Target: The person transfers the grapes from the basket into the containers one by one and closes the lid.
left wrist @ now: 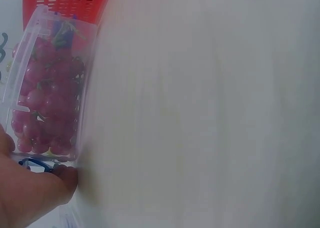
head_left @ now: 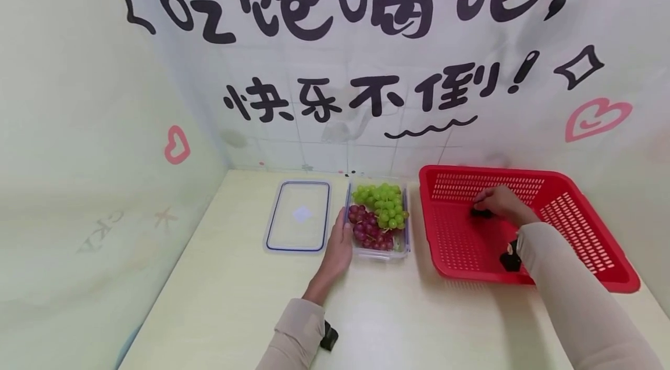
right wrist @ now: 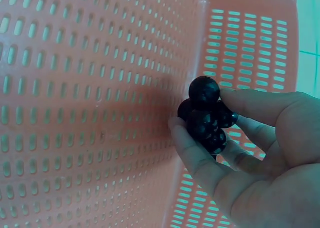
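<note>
A clear plastic food box (head_left: 384,253) holds green grapes (head_left: 384,201) and red grapes (head_left: 369,230). Against the box's left side rests my left hand (head_left: 337,245), its fingers extended along the wall in the head view. The left wrist view shows the red grapes (left wrist: 47,97) through the box wall, with part of the left hand (left wrist: 32,188) beside it. Inside the red plastic basket (head_left: 460,274), my right hand (head_left: 499,201) pinches a small cluster of black grapes (right wrist: 202,120) between thumb and fingers.
The box's clear lid (head_left: 298,216), with a blue seal, lies flat on the table (head_left: 220,300) left of the box. Behind the table hangs a printed white wall covering (head_left: 335,149). The basket's raised slotted walls surround the right hand.
</note>
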`<action>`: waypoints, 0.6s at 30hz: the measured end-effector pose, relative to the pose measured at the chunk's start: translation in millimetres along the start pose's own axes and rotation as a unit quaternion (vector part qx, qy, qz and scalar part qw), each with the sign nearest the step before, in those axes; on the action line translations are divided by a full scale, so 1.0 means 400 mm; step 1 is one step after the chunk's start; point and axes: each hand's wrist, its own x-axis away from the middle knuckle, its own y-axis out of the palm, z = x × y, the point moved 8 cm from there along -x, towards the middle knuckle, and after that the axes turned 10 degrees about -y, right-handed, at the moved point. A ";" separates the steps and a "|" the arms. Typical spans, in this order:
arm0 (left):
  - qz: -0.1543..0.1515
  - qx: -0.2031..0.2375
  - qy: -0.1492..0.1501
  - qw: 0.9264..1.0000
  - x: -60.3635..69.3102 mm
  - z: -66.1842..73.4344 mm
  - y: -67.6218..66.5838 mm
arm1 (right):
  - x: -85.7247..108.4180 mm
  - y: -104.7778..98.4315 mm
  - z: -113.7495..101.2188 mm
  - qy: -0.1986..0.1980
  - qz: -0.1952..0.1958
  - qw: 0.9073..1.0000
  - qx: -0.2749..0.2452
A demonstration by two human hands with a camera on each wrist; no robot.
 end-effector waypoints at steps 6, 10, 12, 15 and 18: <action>0.004 -0.008 0.002 1.000 -0.009 -0.004 0.003 | 0.004 -0.012 -0.029 -0.032 0.023 0.999 0.012; 0.001 -0.005 0.005 1.000 -0.008 -0.002 0.005 | 0.006 -0.013 -0.048 -0.052 0.031 0.998 0.011; 0.001 -0.006 0.005 1.000 -0.008 -0.003 0.006 | 0.006 -0.012 -0.052 -0.054 0.032 0.998 0.007; 0.003 -0.006 0.004 1.000 -0.008 -0.003 0.005 | 0.004 -0.010 -0.056 -0.053 0.034 0.998 0.004; 0.005 -0.007 0.000 1.000 -0.009 -0.006 0.004 | 0.004 -0.009 -0.067 -0.058 0.039 0.998 0.006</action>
